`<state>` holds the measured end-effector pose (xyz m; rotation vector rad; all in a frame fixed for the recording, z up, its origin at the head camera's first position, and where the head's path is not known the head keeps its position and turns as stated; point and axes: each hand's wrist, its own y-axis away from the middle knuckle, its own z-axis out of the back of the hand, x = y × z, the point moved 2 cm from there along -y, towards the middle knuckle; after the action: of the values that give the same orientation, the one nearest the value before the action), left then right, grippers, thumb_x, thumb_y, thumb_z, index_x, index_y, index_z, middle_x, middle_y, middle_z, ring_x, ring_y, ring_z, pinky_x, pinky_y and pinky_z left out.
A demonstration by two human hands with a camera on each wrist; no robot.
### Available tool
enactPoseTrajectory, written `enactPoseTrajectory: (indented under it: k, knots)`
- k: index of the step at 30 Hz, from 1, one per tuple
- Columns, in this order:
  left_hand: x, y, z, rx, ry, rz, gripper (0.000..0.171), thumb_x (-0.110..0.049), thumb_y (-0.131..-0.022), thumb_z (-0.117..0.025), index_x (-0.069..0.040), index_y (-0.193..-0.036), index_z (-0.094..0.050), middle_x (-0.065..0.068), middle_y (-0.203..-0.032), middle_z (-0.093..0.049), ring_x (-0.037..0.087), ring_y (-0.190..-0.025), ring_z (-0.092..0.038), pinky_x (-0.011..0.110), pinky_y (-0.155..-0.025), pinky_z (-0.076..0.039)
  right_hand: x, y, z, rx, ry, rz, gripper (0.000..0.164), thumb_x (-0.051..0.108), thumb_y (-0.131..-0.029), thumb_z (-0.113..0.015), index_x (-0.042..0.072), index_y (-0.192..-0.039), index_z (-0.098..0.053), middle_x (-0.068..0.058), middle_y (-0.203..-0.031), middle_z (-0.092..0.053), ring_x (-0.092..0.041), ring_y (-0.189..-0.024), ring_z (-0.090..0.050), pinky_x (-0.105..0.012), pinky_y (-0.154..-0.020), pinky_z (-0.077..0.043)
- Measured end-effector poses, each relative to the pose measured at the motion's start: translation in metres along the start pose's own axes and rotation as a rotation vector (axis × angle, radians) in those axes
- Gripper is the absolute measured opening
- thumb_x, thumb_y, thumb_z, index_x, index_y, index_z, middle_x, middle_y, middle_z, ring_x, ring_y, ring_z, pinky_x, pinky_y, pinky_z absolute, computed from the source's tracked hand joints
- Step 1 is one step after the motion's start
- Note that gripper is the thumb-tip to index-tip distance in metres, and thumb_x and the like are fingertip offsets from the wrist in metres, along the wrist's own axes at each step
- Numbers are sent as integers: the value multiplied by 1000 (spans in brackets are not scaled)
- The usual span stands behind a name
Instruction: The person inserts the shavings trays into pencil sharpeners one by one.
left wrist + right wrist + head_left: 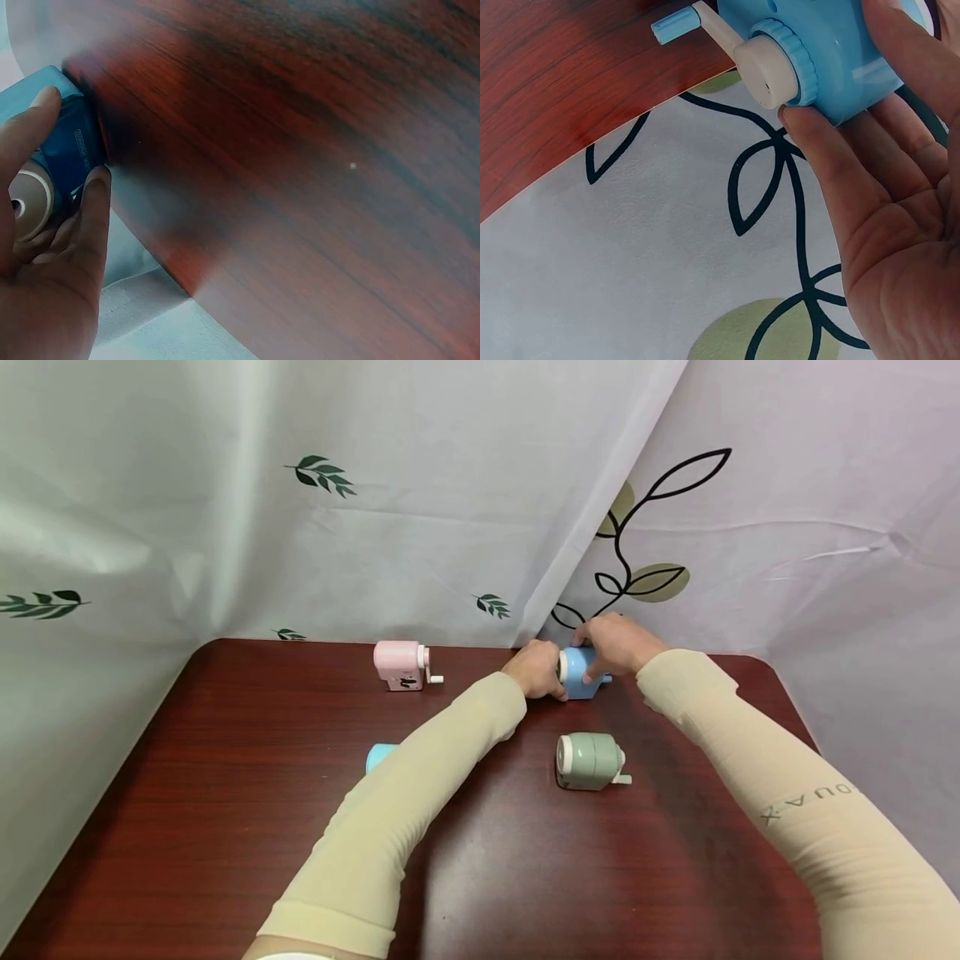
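Note:
A blue hand-crank pencil sharpener point(580, 675) stands at the back edge of the table, between the two hands. My left hand point(536, 668) holds it at the end with the pale round face, thumb on one side and fingers on the other, as the left wrist view shows on the sharpener's body point(73, 139). Around the other end my right hand point(619, 645) grips the body, thumb on the near side, fingers behind. In the right wrist view, the white crank arm with its blue knob point(676, 26) sticks out free of the fingers.
A green crank sharpener point(590, 762) stands nearer, just in front of the hands. At the back left is a pink one point(400, 665). A light-blue object point(379, 755) is mostly hidden behind the left sleeve. White patterned sheeting point(405, 543) rises behind the table.

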<state>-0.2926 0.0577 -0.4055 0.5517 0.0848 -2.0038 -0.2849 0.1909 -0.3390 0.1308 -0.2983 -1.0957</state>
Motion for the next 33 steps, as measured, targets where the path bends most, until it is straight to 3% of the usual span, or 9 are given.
enactPoseTrajectory:
  k: [15, 21, 26, 28, 33]
  knots:
    - [-2, -2, -2, 20, 2, 56, 51, -32, -78, -88, -6, -116, -67, 6, -109, -67, 16, -92, -62, 27, -84, -50, -4, 0, -2, -20, 13, -1, 55, 15, -77, -89, -2, -125, -67, -21, -119, -68, -38, -108, -62, -47, -91, -52]
    - [3, -1, 5, 55, -12, 72, 62, -32, -77, -89, -6, -125, -59, 7, -115, -64, 20, -102, -61, 31, -89, -50, -6, 1, -4, -41, 11, 17, 55, 15, -76, -89, -2, -124, -67, -21, -118, -68, -37, -106, -63, -47, -90, -51]
    - [4, 15, 27, 67, -156, 53, 58, -34, -86, -80, -5, -130, -55, 9, -124, -61, 22, -115, -59, 35, -92, -51, -9, 5, -7, -47, -11, 13, 59, 13, -78, -87, -3, -130, -62, -23, -125, -65, -39, -113, -60, -48, -94, -49]
    - [0, 31, 41, 57, -227, 25, 52, -33, -92, -74, -4, -131, -56, 9, -126, -60, 22, -119, -57, 37, -93, -51, -9, 7, -8, -31, -24, -10, 66, 14, -80, -86, -4, -136, -56, -24, -131, -61, -41, -117, -58, -50, -96, -48]
    - [-3, 61, 70, -32, -266, -53, 50, -38, -96, -68, -4, -131, -58, 9, -125, -63, 24, -120, -57, 40, -96, -50, -4, 18, -4, -52, -52, -45, 81, 22, -85, -82, -7, -147, -40, -30, -137, -55, -46, -120, -56, -54, -98, -47]
